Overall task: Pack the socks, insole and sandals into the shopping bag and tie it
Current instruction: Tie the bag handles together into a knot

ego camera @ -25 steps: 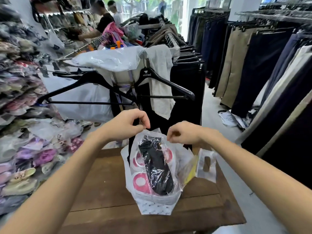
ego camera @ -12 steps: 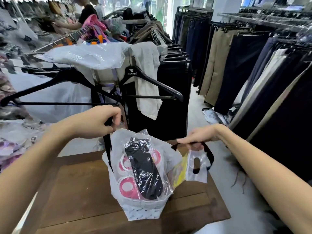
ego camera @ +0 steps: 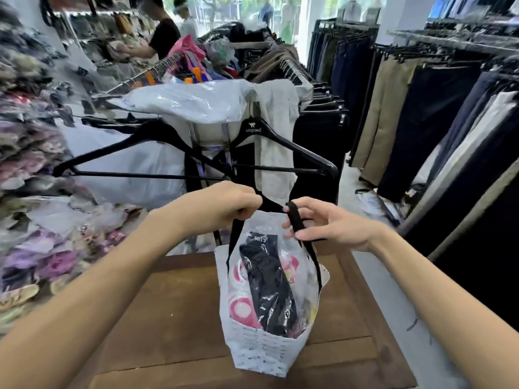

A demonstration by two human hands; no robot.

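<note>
Two hands [ego camera: 224, 206] [ego camera: 328, 223] gripping black straps [ego camera: 295, 220], upright shopping bag [ego camera: 261, 349], socks [ego camera: 269, 284] lengthwise

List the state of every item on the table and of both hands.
Shopping bag: upright on the wooden table, filled, top not yet tied.
Socks: black, in clear wrap, inside the bag.
Sandals: pink and white, inside the bag.
Left hand: shut on the left black handle.
Right hand: shut on the right black handle.
</note>
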